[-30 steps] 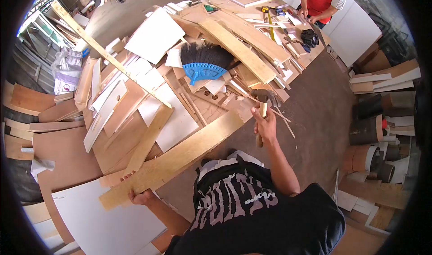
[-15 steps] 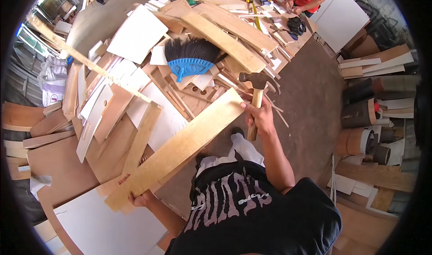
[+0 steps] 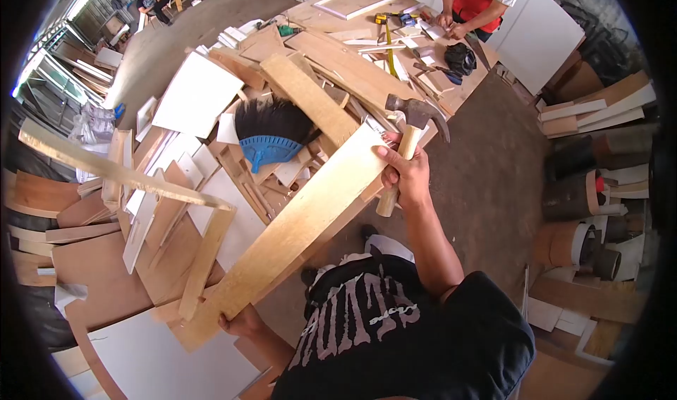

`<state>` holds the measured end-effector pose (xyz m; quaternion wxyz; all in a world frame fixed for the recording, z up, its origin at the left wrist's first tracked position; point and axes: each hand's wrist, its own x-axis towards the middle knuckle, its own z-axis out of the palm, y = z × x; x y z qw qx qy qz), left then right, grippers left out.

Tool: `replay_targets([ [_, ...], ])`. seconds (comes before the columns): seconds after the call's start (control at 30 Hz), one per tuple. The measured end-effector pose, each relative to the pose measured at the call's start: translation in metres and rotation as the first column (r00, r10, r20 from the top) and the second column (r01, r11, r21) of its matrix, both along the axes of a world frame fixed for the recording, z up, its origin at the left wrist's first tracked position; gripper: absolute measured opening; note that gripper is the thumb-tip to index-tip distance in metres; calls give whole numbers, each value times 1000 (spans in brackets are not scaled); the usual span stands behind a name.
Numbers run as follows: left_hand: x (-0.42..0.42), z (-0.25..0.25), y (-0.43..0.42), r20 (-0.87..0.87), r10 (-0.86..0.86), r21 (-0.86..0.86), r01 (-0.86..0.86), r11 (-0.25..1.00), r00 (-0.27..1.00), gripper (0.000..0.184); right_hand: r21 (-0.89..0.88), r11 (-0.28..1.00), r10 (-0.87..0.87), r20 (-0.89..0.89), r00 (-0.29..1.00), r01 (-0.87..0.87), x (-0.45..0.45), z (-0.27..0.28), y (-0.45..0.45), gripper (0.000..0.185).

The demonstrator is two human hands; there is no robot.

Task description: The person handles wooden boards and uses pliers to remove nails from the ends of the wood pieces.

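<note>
My right hand (image 3: pixel 407 171) is closed round the wooden handle of a claw hammer (image 3: pixel 416 118), its head up, and the thumb presses the right end of a wide wooden board (image 3: pixel 296 220). At the board's lower left end, my left hand (image 3: pixel 243 322) grips its edge; part of its fingers is hidden underneath. Thin nails stick out near the board's right end. A narrower wooden piece (image 3: pixel 206 262) stands out beside the board's left part, joined to a long strip (image 3: pixel 106 167) that reaches to the left.
A blue brush (image 3: pixel 271 149) with black bristles lies on a pile of wood offcuts. A white panel (image 3: pixel 196 97) is behind it. A person in red (image 3: pixel 476 1) works at the far table. Another person (image 3: pixel 151 3) sits at the back left.
The board has risen and tilted more steeply, its right end now at my right hand. The hammer has come up against that end with my right hand. The long strip has swung with the board.
</note>
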<state>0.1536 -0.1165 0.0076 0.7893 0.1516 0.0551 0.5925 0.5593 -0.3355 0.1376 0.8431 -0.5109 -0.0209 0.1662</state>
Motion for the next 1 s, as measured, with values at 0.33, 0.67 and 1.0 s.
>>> replay_targets([
  [0.33,61,-48,-57,50,-86,-181,93,979,995,50,88,996,32,12,999,-33,88,-1,-28,34],
  [0.67,101,-46,-76,-87,-59,-261,35,965,994,34,58,994,-98,9,995,98,131,-27,-17,33],
  [1.0,150,-25,-72,-148,-12,-216,-21,976,989,35,-24,988,-151,-49,987,150,165,-48,4,27],
])
